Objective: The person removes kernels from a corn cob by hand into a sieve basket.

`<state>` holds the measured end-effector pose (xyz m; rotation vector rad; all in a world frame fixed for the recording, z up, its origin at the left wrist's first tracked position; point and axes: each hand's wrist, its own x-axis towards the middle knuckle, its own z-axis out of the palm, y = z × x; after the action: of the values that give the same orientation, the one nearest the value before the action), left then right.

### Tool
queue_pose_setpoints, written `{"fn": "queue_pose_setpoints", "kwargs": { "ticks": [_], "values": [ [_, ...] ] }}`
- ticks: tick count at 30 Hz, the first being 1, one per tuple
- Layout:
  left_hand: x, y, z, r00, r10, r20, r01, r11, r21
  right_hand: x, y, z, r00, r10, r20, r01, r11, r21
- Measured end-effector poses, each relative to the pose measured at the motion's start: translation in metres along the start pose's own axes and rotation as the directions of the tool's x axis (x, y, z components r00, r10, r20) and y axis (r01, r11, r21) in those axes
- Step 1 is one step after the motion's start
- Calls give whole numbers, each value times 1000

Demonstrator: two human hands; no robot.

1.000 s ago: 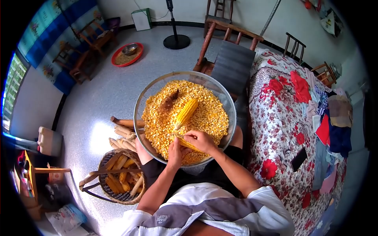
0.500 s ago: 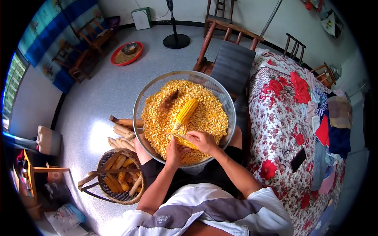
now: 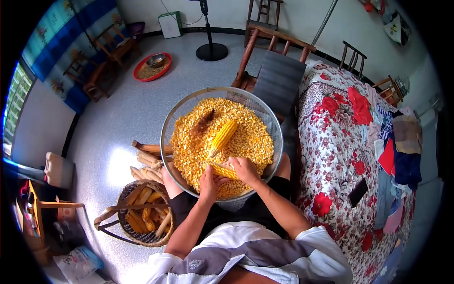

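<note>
A round mesh basket [image 3: 273,118] full of loose yellow corn kernels [image 3: 250,137] rests on my lap. Low in it, a partly stripped corn cob [image 3: 222,171] lies between my two hands. My left hand [image 3: 208,183] is wrapped round the cob's left end. At the other end my right hand [image 3: 244,171] grips it, fingers on the upper side. Just above them a second, whole-looking cob [image 3: 223,136] lies on the kernels, beside a reddish-brown object [image 3: 202,123] that I cannot name for certain.
A woven basket [image 3: 124,220] of cobs stands at lower left, with bare cobs [image 3: 147,171] on the floor above it. A wooden chair [image 3: 279,71] is ahead; a bed [image 3: 326,156] with clothes is on the right. Farther off are a red tray [image 3: 161,72] and a fan stand [image 3: 212,51].
My right hand has shifted slightly along the cob, and more of the cob's yellow kernels show between my hands. My left hand stays nearly in place.
</note>
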<state>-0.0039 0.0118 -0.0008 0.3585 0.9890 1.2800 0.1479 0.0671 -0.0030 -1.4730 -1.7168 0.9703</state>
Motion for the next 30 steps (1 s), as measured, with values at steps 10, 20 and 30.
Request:
{"fn": "queue_pose_setpoints", "kwargs": {
  "ticks": [10, 20, 30],
  "values": [
    [0, 3, -1, 1000, -8, 24, 10, 997, -78, -1, 1, -12, 994, -105, 40, 99, 986, 136],
    [1, 3, -3, 999, -31, -13, 30, 997, -78, 11, -2, -17, 990, 19, 140, -42, 986, 163],
    [3, -1, -5, 1000, -23, 1, 23, 997, -77, 0, -18, -16, 996, -15, 83, 18, 999, -36]
  ]
}}
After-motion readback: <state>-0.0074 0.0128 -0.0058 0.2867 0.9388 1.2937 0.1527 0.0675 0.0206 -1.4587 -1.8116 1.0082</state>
